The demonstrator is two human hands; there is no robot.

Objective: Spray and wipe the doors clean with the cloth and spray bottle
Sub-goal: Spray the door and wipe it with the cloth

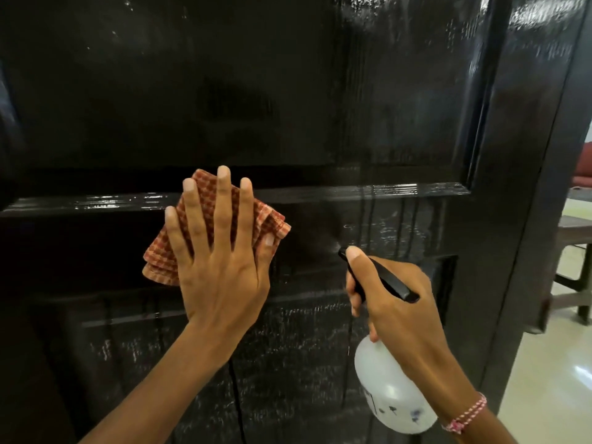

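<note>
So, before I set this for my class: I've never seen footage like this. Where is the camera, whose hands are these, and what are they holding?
There is no machine here: a person wears one wide-angle camera on the head, so you look forward and down at their own two hands. They face a dark glossy door, wet with streaks running down it. The left hand presses a red checked cloth flat against the door, fingers straight. The right hand grips a white spray bottle by its black trigger head, nozzle toward the door. A pink-and-white bracelet is on that wrist. Past the door's edge, on the right, a pale floor shows.
</note>
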